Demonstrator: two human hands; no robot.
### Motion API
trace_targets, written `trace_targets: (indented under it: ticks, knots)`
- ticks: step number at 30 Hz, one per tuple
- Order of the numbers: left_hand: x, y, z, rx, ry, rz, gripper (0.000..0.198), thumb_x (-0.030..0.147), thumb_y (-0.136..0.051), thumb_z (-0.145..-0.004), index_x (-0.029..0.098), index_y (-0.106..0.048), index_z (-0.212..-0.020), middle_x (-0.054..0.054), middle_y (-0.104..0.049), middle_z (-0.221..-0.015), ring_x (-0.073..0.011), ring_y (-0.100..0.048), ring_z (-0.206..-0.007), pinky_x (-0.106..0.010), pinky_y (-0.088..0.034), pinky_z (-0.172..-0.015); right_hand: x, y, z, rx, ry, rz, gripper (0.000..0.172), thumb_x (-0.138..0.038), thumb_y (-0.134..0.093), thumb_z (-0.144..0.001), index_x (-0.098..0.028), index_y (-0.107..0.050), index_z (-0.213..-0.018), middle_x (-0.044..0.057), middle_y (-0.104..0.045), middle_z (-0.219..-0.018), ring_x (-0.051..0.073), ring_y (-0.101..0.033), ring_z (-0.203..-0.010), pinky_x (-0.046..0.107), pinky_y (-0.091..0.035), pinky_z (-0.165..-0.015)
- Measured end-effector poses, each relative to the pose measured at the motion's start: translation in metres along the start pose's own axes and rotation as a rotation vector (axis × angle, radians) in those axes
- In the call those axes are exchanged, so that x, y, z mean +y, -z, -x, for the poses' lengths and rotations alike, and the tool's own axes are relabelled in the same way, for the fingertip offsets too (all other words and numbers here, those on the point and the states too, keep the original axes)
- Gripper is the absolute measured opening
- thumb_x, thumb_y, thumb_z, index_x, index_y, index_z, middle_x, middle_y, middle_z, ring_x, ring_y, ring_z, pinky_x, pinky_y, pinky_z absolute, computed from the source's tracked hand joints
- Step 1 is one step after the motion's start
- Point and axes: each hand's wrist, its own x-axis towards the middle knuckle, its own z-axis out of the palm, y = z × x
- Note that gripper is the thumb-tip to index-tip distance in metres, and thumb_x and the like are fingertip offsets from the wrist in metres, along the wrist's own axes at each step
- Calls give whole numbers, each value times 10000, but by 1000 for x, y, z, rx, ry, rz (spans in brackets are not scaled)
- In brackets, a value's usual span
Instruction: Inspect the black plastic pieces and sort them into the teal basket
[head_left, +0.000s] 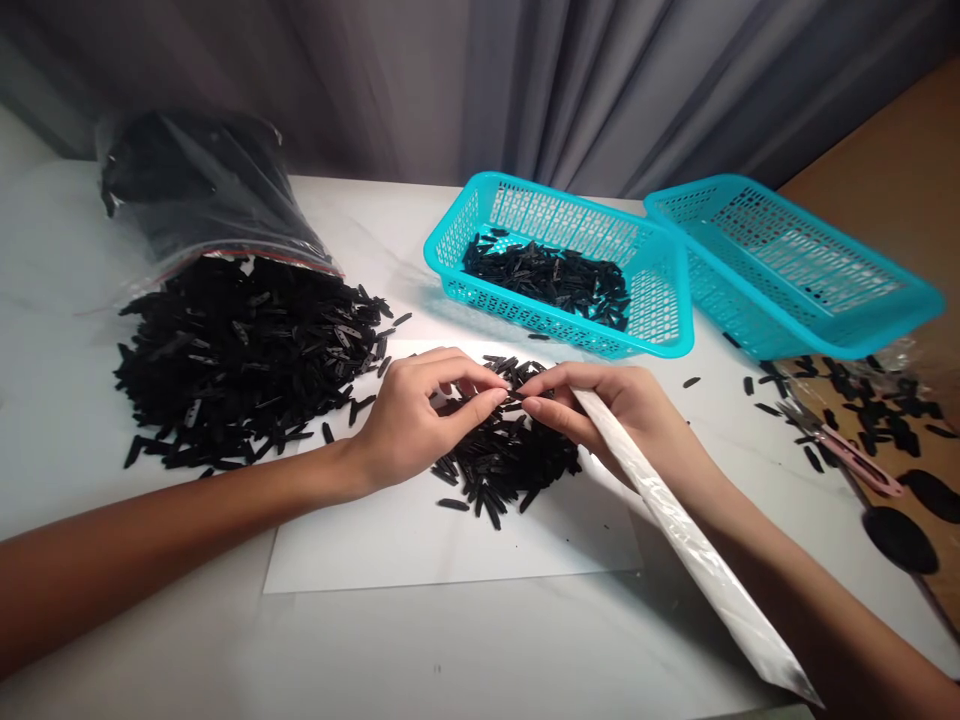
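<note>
Soft bright light on the white table, faint shadows, a dimmer grey curtain along the top, edges slightly bowed

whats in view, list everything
zip bag: one, clear, back left
pieces: many, black, in bag, left basket, on sheet and table
table: one, white, under everything
paper sheet: one, white, front centre
perforated baskets: two, teal, back right
pink-handled tool: one, pink and metal, far right
oval pads: two, black, far right
curtain: one, grey, behind the table
wrapped stick: one, white, in right hand
left hand: one, fingers at heap
right hand: one, fingers at heap
</note>
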Motion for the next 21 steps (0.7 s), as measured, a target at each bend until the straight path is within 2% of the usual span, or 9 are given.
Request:
trace_targets:
  ticks: [9,15,21]
  knots:
    - [-2,0,1,-6,-34,15,57,168,-722,-851,166,-751,-900,-36,-728,-832,-119,-639,-727,-226,-490,-600,4,1,1,12,18,-25,211,-378,-696,-876,-172,-724,-913,-52,-454,-556,109,-398,-509,250,-328,-504]
    - [-2,0,1,-11,-30,15,56,193,-724,-859,174,-750,-905,-35,-728,-839,-118,-632,-716,-228,-492,-594,4,1,1,8,11,-24,234,-406,-722,-860,-178,-729,-913,-40,-491,-575,113,-414,-520,252,-331,-508]
    - [-1,1,1,-11,-27,23,51,210,-716,-870,174,-743,-894,-31,-725,-826,-116,-618,-698,-232,-490,-591,6,3,3,0,9,-13,261,-437,-698,-878,-179,-731,-896,-27,-515,-609,101,-366,-519,244,-290,-486]
